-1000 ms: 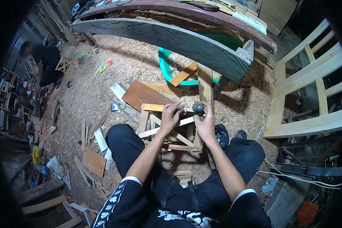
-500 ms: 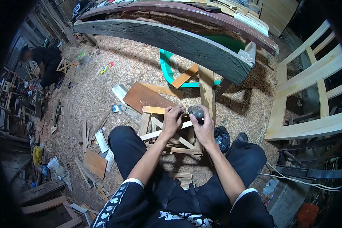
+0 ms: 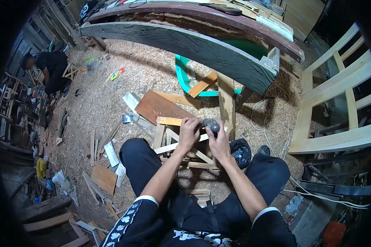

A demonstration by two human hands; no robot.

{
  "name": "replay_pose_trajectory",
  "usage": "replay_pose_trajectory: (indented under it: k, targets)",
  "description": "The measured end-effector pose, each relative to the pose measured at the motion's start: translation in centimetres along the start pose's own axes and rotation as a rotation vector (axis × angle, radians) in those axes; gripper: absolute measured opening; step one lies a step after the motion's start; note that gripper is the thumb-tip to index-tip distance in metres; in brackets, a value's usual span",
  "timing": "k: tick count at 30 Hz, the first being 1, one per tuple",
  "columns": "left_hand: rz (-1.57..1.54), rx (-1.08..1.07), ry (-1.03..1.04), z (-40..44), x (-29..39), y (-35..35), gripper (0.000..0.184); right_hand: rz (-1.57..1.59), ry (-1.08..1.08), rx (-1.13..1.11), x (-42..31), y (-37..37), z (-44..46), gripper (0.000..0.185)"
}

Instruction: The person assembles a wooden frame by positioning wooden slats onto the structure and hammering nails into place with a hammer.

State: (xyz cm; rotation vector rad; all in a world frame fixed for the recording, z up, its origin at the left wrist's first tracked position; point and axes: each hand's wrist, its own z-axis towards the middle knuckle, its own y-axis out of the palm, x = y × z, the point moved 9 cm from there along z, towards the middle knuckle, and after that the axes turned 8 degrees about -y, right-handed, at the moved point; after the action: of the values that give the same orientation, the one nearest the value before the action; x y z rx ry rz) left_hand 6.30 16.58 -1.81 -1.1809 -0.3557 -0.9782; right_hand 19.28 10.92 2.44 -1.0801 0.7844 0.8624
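My right hand (image 3: 219,143) is closed round a dark, smooth, rounded lump (image 3: 211,124), stone-like or metal; its exact kind I cannot make out. Close beside it, my left hand (image 3: 189,134) has its fingers pinched at the top of a small wooden frame (image 3: 164,143) with crossed slats. Whatever is between those left fingertips is hidden or too small to name. The frame stands between my knees, a pale slat (image 3: 166,149) running diagonally across it. Behind it lies a brown board (image 3: 160,108).
A long dark plank (image 3: 173,42) spans the front, beyond it a cluttered bench (image 3: 251,22). A green plastic rim (image 3: 180,74) and wood offcuts lie on the shavings. At right leans a wooden window frame (image 3: 329,142). Another person (image 3: 53,68) crouches far left.
My right hand has shifted slightly left with the dark lump, bringing it closer to my left fingers. The view has moved a little; my left hand keeps its pinch at the frame.
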Motion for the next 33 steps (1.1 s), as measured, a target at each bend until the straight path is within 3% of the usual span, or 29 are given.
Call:
replay_pose_trajectory:
  k: [10,12,17,20,33]
  targets:
    - [-0.002,0.031,-0.029,-0.1,0.0,-0.4,0.02,0.006,-0.098,0.019,-1.6,-0.2,-0.5,0.046]
    - [-0.014,0.017,-0.018,-0.1,0.3,-0.4,0.02,-0.08,-0.018,-0.08,-0.4,0.7,-0.5,0.047]
    - [0.0,-0.003,-0.045,-0.3,-0.4,-0.2,0.021,0.053,-0.025,0.011,-1.4,-0.1,-0.7,0.045]
    - [-0.012,-0.008,-0.027,-0.3,-0.2,0.1,0.024,-0.068,0.079,-0.067,0.5,0.6,-0.4,0.044]
    - [0.002,0.032,-0.057,0.2,-0.2,-0.6,0.016,-0.024,-0.039,-0.008,-1.4,-0.3,-0.5,0.044]
